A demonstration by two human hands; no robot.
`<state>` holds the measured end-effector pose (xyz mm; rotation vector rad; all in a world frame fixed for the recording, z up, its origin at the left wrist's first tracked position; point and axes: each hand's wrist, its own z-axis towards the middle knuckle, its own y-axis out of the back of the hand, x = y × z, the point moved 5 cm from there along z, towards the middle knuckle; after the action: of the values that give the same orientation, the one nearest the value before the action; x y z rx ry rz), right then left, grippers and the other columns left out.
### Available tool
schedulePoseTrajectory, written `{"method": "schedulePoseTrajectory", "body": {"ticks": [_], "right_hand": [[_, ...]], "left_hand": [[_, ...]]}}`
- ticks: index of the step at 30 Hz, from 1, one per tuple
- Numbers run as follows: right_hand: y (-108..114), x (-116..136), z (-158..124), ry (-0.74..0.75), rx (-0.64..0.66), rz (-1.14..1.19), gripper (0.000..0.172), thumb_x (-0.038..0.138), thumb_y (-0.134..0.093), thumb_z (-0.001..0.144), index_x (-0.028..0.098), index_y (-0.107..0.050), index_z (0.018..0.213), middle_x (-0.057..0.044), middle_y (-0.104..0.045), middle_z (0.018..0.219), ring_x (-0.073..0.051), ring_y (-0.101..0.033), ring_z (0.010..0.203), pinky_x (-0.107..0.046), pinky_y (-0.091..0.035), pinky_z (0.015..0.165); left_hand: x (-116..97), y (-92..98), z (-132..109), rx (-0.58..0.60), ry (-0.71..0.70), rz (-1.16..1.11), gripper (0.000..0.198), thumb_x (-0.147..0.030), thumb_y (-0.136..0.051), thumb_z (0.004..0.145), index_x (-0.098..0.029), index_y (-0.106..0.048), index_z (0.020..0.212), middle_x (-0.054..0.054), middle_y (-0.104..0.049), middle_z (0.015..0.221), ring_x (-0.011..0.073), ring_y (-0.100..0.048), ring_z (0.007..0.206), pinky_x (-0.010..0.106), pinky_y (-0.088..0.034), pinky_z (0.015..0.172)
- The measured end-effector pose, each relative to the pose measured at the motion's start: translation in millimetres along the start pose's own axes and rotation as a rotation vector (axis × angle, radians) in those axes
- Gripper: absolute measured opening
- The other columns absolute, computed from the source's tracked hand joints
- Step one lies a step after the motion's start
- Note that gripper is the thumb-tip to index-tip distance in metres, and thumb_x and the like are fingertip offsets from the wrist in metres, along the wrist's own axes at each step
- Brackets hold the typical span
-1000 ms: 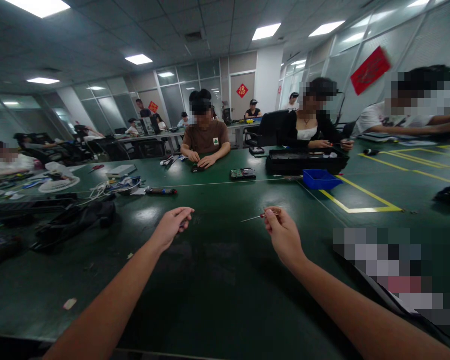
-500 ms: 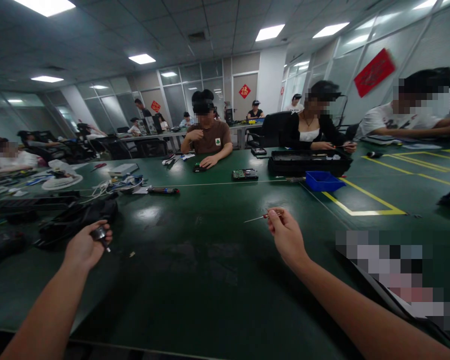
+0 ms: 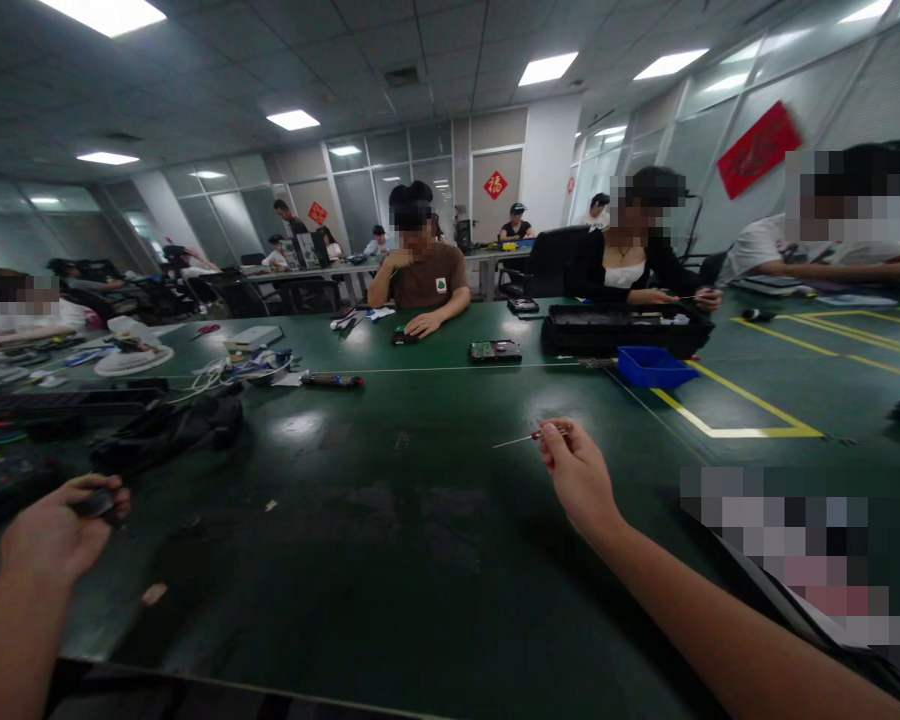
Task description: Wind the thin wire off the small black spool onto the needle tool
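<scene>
Clearly, at eight o'clock over the green worktop (image 3: 390, 600), the left hand (image 3: 64, 530) has its grip closed around a small dark metallic object (image 3: 99, 501), too blurred to identify. A black bag (image 3: 176, 428) lies at that hand's two o'clock. Further right, a hard drive (image 3: 496, 351) sits at the right hand's eleven o'clock. A slim screwdriver (image 3: 535, 437), its shaft pointing to nine o'clock, is pinched in the right hand (image 3: 576, 468), four o'clock from centre. Beyond, at that hand's two o'clock, stands a blue bin (image 3: 656, 368).
</scene>
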<state>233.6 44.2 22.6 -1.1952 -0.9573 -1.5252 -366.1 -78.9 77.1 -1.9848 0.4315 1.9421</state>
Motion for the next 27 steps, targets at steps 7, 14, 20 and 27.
{"method": "schedulePoseTrajectory", "body": {"ticks": [7, 14, 20, 27], "right_hand": [[2, 4, -2, 0.0, 0.0, -0.029, 0.027, 0.049, -0.057, 0.087, 0.023, -0.062, 0.093, -0.001, -0.058, 0.074, -0.018, -0.052, 0.063, -0.031, -0.042, 0.056], [2, 3, -1, -0.012, 0.003, -0.03, 0.027, 0.049, -0.056, 0.088, 0.023, -0.061, 0.094, -0.002, -0.058, 0.078, -0.018, -0.052, 0.065, -0.033, -0.042, 0.058], [3, 2, -1, -0.015, 0.009, -0.036, 0.028, 0.051, -0.056, 0.088, 0.024, -0.061, 0.095, -0.002, -0.058, 0.077, -0.019, -0.052, 0.066, -0.032, -0.042, 0.058], [2, 0, 0, 0.007, 0.025, -0.057, 0.027, 0.049, -0.054, 0.091, 0.023, -0.061, 0.096, -0.002, -0.06, 0.081, -0.019, -0.053, 0.069, -0.032, -0.042, 0.06]], "left_hand": [[7, 8.8, 17, -0.008, 0.044, 0.065, 0.024, 0.002, -0.048, 0.063, -0.021, -0.056, 0.064, -0.008, -0.054, 0.05, 0.0108, -0.049, 0.049, 0.018, -0.042, 0.047], [13, 13.0, 24, -0.023, 0.033, 0.102, 0.022, 0.0, -0.048, 0.066, -0.022, -0.054, 0.068, -0.01, -0.053, 0.046, 0.0094, -0.047, 0.045, 0.015, -0.039, 0.044], [8, 12.8, 20, -0.046, 0.023, 0.122, 0.024, 0.002, -0.046, 0.06, -0.02, -0.053, 0.066, -0.009, -0.052, 0.048, 0.0102, -0.047, 0.046, 0.016, -0.036, 0.045], [4, 12.7, 13, -0.09, 0.071, 0.038, 0.025, 0.004, -0.045, 0.06, -0.019, -0.047, 0.069, -0.009, -0.053, 0.05, 0.0115, -0.048, 0.046, 0.019, -0.038, 0.049]]}}
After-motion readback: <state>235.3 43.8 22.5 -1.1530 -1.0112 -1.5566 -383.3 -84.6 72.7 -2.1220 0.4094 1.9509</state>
